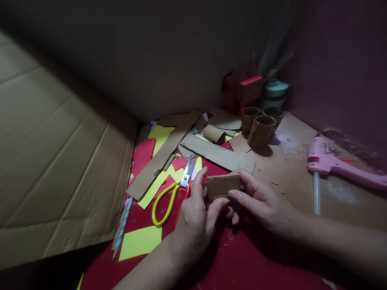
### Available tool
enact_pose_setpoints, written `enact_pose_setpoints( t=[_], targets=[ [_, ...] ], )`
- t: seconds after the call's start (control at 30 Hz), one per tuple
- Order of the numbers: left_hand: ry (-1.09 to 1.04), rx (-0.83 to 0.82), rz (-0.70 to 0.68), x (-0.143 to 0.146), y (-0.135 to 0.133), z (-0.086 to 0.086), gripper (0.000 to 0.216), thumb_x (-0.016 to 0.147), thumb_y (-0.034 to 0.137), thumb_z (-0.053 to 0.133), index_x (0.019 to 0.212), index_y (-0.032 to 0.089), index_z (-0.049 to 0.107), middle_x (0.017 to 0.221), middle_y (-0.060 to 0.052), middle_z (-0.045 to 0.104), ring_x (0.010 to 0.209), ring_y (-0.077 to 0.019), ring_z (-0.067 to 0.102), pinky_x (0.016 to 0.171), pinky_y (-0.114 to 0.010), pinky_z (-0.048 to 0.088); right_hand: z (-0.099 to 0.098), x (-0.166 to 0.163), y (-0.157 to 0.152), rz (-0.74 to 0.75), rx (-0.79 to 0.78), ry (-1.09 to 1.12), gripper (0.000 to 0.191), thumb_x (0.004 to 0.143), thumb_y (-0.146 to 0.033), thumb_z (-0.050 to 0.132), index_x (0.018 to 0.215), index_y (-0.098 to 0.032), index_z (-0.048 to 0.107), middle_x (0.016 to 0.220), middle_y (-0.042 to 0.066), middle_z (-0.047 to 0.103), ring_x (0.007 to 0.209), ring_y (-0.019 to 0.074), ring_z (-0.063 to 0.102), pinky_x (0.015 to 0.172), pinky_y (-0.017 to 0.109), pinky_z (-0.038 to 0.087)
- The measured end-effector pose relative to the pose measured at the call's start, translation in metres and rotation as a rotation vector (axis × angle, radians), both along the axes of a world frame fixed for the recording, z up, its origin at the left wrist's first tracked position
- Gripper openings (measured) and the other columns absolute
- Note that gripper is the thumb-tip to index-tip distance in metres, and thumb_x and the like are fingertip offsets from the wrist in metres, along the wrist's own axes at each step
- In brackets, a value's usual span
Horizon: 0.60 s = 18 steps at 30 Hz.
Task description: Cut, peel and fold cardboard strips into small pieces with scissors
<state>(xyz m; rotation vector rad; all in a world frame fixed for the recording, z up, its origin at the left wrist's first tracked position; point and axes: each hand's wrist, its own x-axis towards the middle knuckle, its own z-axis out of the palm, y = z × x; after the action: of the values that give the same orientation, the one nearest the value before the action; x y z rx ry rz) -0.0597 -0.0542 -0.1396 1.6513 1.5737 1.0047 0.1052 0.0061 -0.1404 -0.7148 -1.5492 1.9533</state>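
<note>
Between my two hands is a small brown piece of cardboard point(223, 187), its long edge facing up. My left hand point(198, 209) grips its left end, with the thumb along the lower edge. On the right end, my right hand point(256, 199) pinches it between thumb and fingers. Whether the piece is flat or folded behind its front face is hidden. Just left of my left hand lies a pair of scissors point(165, 209) with a yellow and a red handle, blades pointing away. Part of the red handle is behind my left hand.
Cardboard strips point(220, 153), a small cardboard roll point(213, 133) and yellow paper point(140, 242) lie about. Three cardboard tubes point(261, 132) stand at the back right. A pink glue gun point(320, 157) is at right, pencils point(122, 227) at left. A large cardboard sheet point(66, 161) leans left.
</note>
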Motion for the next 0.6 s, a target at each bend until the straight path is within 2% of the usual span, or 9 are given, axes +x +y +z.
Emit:
enact_pose_setpoints(
  t=[0.1, 0.17, 0.3, 0.33, 0.37, 0.4, 0.47, 0.53, 0.6],
  targets=[
    [0.142, -0.047, 0.041, 0.002, 0.001, 0.001, 0.057, 0.091, 0.037, 0.049, 0.139, 0.015, 0.027, 0.075, -0.005, 0.067, 0.065, -0.0209, 0.065, 0.062, -0.033, 0.050, -0.001, -0.001, -0.001, 0.024, 0.021, -0.059, 0.013, 0.095, -0.032, 0.042, 0.093, -0.020, 0.037, 0.068, -0.001, 0.059, 0.055, 0.0122, 0.060, 0.053, 0.026, 0.048],
    [0.168, -0.081, 0.066, 0.005, 0.001, 0.000, 0.060, 0.092, 0.038, 0.048, 0.141, 0.012, 0.024, 0.072, -0.004, 0.067, 0.064, -0.0219, 0.064, 0.061, -0.034, 0.048, -0.001, -0.002, -0.002, 0.029, 0.021, -0.086, 0.013, 0.095, -0.032, 0.040, 0.094, -0.020, 0.036, 0.068, -0.001, 0.059, 0.055, 0.0125, 0.060, 0.053, 0.026, 0.048],
    [-0.016, -0.141, -0.009, 0.006, 0.001, 0.004, 0.066, 0.096, 0.035, 0.041, 0.147, 0.016, 0.005, 0.066, 0.001, 0.065, 0.063, -0.0186, 0.062, 0.063, -0.031, 0.048, 0.000, -0.001, -0.005, 0.046, 0.035, -0.069, 0.014, 0.096, -0.033, 0.039, 0.095, -0.020, 0.037, 0.069, 0.000, 0.059, 0.054, 0.0119, 0.058, 0.053, 0.026, 0.048],
    [-0.080, -0.144, -0.028, 0.005, 0.001, 0.006, 0.062, 0.097, 0.035, 0.039, 0.147, 0.018, 0.006, 0.067, 0.001, 0.065, 0.064, -0.0174, 0.062, 0.064, -0.029, 0.048, 0.001, 0.000, -0.005, 0.064, 0.034, -0.065, 0.014, 0.096, -0.034, 0.038, 0.096, -0.020, 0.037, 0.069, 0.000, 0.059, 0.054, 0.0115, 0.058, 0.052, 0.026, 0.048],
    [-0.123, -0.135, -0.037, 0.003, 0.002, 0.009, 0.055, 0.097, 0.035, 0.038, 0.145, 0.020, 0.015, 0.070, 0.001, 0.065, 0.066, -0.0164, 0.062, 0.065, -0.028, 0.048, 0.001, 0.001, -0.006, 0.086, 0.031, -0.068, 0.014, 0.096, -0.034, 0.038, 0.096, -0.019, 0.038, 0.068, -0.001, 0.059, 0.052, 0.0110, 0.057, 0.051, 0.025, 0.047],
    [-0.141, -0.121, -0.042, 0.000, 0.004, 0.012, 0.046, 0.096, 0.034, 0.040, 0.139, 0.021, 0.030, 0.074, 0.000, 0.066, 0.068, -0.0156, 0.061, 0.066, -0.027, 0.048, 0.001, 0.002, -0.006, 0.106, 0.027, -0.076, 0.015, 0.096, -0.034, 0.038, 0.097, -0.019, 0.039, 0.066, -0.001, 0.059, 0.051, 0.0105, 0.056, 0.050, 0.024, 0.047],
    [-0.136, -0.116, -0.040, -0.005, 0.007, 0.018, 0.025, 0.092, 0.034, 0.050, 0.110, 0.019, 0.057, 0.079, -0.002, 0.064, 0.070, -0.0141, 0.058, 0.063, -0.024, 0.046, 0.001, 0.003, -0.006, 0.136, 0.011, -0.096, 0.015, 0.096, -0.034, 0.039, 0.100, -0.019, 0.041, 0.061, -0.003, 0.058, 0.047, 0.0096, 0.055, 0.047, 0.021, 0.044],
    [-0.175, -0.176, -0.034, -0.008, 0.009, 0.023, 0.019, 0.086, 0.035, 0.059, 0.082, 0.017, 0.060, 0.068, 0.001, 0.059, 0.061, -0.0111, 0.054, 0.055, -0.021, 0.043, 0.001, 0.003, -0.005, 0.127, -0.026, -0.102, 0.018, 0.097, -0.034, 0.039, 0.105, -0.019, 0.043, 0.055, -0.005, 0.056, 0.044, 0.0092, 0.054, 0.042, 0.018, 0.042],
    [-0.269, -0.260, 0.014, -0.007, 0.010, 0.025, 0.025, 0.083, 0.037, 0.063, 0.071, 0.016, 0.056, 0.055, 0.004, 0.053, 0.049, -0.0078, 0.048, 0.046, -0.018, 0.038, 0.001, 0.002, -0.004, 0.079, -0.082, -0.084, 0.023, 0.096, -0.036, 0.041, 0.110, -0.019, 0.043, 0.052, -0.006, 0.056, 0.040, 0.0087, 0.053, 0.038, 0.015, 0.040]
  ],
)
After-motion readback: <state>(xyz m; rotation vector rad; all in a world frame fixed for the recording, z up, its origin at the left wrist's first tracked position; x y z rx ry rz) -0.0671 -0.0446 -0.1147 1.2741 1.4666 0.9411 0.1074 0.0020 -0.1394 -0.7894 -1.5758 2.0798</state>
